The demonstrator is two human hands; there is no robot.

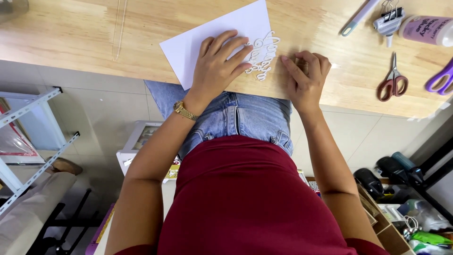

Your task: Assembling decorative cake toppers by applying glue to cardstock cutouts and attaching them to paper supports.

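The white cut-out lettering point(262, 55), a lacy curl of script letters, lies at the right edge of a white sheet of paper point(222, 40) near the front edge of the desk point(71, 38). The left hand point(219, 66) lies flat with fingers spread, pressing down on both sheet and lettering. The right hand point(306, 78) rests just beside it on the bare wood, fingers curled loosely and gripping nothing I can make out. By my reckoning the cutting is done and the piece is being positioned; whether any of it is stuck down, I cannot tell. The desk is pale, glossy wood. Farther right lie red-handled scissors point(391, 80), a metal binder clip point(389, 21) and a glue bottle point(427, 29).
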